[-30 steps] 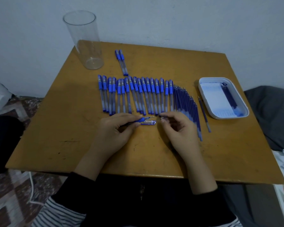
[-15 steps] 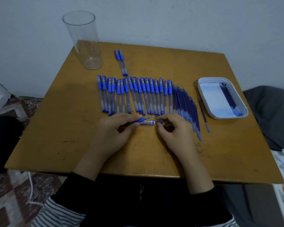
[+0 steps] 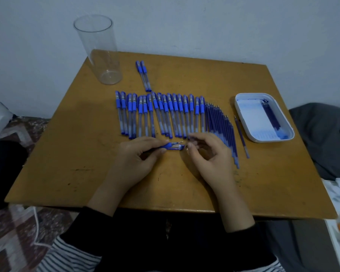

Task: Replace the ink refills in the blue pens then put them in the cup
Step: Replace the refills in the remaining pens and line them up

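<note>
- Looking down, I see a brown table point(image 3: 263, 183) with everything on it.
- A tall clear cup point(image 3: 98, 52) stands upright at the far left corner.
- A white tray point(image 3: 251, 122) sits on the right side.
- A long row of blue pens point(image 3: 161, 114) lies in the middle, with a row of refills point(image 3: 218, 122) just beside it on the right.
- The left hand point(image 3: 137, 160) holds one pen point(image 3: 170, 145), its tip pointing right.
- The right hand point(image 3: 208, 156) is curled near that tip; I cannot tell if it holds anything.
- A small clear cap point(image 3: 178, 147) lies between the hands.

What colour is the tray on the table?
The tray is white, blue-stained inside; head view.
</note>
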Motion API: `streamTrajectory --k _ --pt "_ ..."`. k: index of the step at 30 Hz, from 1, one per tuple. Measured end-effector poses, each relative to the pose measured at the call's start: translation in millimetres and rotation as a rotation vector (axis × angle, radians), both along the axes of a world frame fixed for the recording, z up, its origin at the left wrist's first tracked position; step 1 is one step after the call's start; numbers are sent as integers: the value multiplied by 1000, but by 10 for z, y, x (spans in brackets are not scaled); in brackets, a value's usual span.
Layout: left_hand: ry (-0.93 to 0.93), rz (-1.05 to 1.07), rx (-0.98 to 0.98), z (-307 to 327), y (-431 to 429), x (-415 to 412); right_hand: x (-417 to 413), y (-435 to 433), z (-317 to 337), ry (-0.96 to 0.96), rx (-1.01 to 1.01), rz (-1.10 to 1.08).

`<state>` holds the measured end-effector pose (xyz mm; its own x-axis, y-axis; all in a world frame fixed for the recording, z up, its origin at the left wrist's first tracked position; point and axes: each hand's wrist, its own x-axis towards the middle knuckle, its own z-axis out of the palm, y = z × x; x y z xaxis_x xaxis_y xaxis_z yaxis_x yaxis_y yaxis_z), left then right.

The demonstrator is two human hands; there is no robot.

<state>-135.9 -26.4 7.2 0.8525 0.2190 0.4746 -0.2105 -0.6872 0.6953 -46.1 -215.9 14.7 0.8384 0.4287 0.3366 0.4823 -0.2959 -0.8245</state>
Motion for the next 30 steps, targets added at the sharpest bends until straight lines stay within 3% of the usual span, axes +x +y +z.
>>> streamTrajectory --k 3,7,10,13,17,23,30 --pt "-8 -27 9 5 -11 5 -16 13 6 -59 3 126" --pt "-26 -32 16 -4 -10 -1 -2 34 18 -115 14 130" --pt "-52 19 11 -23 -9 2 8 4 73 71 117 95" --pt "-60 59 -4 -18 -12 0 32 1 144 275 376 16" --pt "-62 77 -1 2 -11 -8 25 76 208 311 600 -70" --pt "-65 84 -20 0 -7 2 -97 175 181 122 518 -164" --pt "-74 54 15 32 -72 54 -33 97 244 212 632 -321"
